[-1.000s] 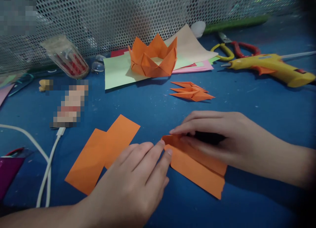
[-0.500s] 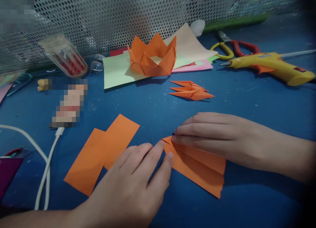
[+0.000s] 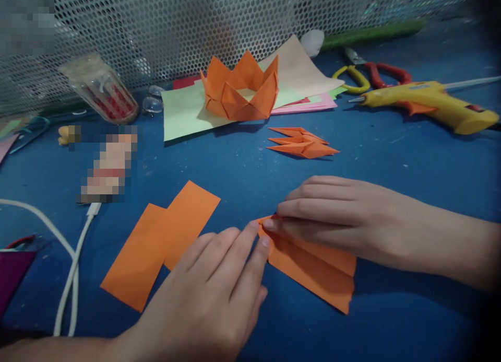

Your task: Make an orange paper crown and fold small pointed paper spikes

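Note:
A creased sheet of orange paper [image 3: 313, 276] lies on the blue table, with a lengthwise fold line and a small fold at its left end. My left hand [image 3: 213, 286] presses two fingertips on that left end and holds it. From the right, my right hand [image 3: 344, 215] bends over the sheet's upper edge, its fingers together and one fingertip pinching down at the small fold. My right fingers hide part of the upper edge. To the left, two flat orange paper rectangles [image 3: 136, 257] overlap, partly behind my left hand.
Several folded orange paper pieces [image 3: 305, 143] lie beyond my hands. An orange paper crown-like ring [image 3: 238, 103] stands on light green paper [image 3: 180, 119]. A yellow glue gun [image 3: 430, 103], scissors [image 3: 352, 80], red-handled pliers [image 3: 387, 73], a jar [image 3: 102, 90] and a white cable [image 3: 76, 268] surround the area.
My right fingers have shifted slightly, and a fingertip now shows on the small fold. My left fingertips have drawn a little leftward at the sheet's end. Other things stay put.

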Demonstrator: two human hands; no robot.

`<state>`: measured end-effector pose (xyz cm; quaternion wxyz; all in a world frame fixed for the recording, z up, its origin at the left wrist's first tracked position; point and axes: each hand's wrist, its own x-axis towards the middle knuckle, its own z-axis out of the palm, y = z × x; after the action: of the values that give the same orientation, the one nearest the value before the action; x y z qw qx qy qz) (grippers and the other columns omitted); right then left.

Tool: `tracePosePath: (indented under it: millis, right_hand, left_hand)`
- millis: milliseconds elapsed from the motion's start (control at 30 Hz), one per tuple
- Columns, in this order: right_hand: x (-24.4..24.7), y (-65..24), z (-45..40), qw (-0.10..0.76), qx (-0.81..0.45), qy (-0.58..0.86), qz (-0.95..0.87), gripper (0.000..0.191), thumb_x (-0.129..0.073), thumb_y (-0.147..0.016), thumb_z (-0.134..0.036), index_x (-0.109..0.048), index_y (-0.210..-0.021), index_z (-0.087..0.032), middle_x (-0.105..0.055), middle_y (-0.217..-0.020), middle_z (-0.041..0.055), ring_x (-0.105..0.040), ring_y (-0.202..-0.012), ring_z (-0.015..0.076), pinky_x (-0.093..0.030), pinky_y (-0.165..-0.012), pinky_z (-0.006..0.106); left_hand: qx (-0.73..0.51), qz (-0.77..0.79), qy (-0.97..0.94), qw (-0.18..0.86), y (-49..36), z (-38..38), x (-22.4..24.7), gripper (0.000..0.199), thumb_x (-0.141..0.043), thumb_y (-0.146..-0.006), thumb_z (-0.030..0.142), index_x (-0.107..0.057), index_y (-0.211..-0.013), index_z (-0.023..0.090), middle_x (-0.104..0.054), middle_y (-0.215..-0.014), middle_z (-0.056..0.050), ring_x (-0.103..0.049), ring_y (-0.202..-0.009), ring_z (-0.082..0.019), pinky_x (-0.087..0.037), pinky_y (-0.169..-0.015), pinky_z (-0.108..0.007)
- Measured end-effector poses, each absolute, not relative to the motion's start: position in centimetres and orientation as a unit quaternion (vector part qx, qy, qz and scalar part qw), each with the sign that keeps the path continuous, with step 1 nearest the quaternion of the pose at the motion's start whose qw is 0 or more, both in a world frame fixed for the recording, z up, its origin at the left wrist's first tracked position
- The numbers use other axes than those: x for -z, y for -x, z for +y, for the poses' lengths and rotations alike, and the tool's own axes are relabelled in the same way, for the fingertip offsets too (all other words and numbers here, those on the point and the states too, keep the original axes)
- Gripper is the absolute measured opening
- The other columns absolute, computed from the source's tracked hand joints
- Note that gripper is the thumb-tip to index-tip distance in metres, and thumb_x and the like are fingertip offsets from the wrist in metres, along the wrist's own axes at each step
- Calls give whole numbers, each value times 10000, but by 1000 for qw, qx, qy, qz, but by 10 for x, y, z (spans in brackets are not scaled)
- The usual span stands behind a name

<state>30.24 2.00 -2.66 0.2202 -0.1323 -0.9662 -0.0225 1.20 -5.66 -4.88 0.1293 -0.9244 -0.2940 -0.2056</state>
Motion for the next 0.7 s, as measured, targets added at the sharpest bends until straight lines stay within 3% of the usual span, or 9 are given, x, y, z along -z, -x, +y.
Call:
tracePosePath:
  millis: [133,233,333,533,700]
  right_hand:
    - [27,-298,17,228,16,140,-964,513,-294,-1286,-157,-787,-1146,-134,-870,-1080,63,-744,-935,171,-612,-870,321]
    - [28,-294,16,233,13,137,-963,573,-276,-1286,-157,-815,-1092,-155,-888,-1159,78,-790,-1047,164,-637,-927,321]
    - [26,-295,18,223,19,114,-968,586,-276,-1278,-131,-841,-1127,-160,-898,-1246,77,-821,-1152,157,-644,-1010,323]
    - [19,-296,21,202,15,126,-971,593,-252,-1290,-161,-844,-1251,-149,-908,-1265,54,-845,-1160,143,-650,-1038,308]
    - [21,-298,20,206,9,132,-970,618,-247,-1289,-160,-860,-1209,-173,-907,-1283,47,-844,-1205,147,-642,-1064,298]
  left_hand:
    - [210,-301,922,124,-12,-56,48,417,-434,-1245,135,-808,-1427,118,-866,-1424,-78,-732,-1284,-255,-560,-1144,-380]
    - [201,-303,924,120,-11,-56,48,445,-394,-1265,150,-803,-1440,122,-863,-1429,-76,-725,-1290,-252,-553,-1154,-376]
    - [195,-305,925,111,-9,-57,48,430,-415,-1272,185,-799,-1457,127,-855,-1442,-83,-725,-1307,-252,-563,-1155,-371]
    - [202,-296,929,93,-8,-56,46,455,-393,-1232,95,-789,-1454,115,-836,-1467,-93,-715,-1339,-258,-567,-1146,-379]
    - [197,-294,931,93,-10,-51,42,426,-440,-1222,103,-815,-1425,116,-829,-1485,-108,-717,-1335,-255,-565,-1143,-366]
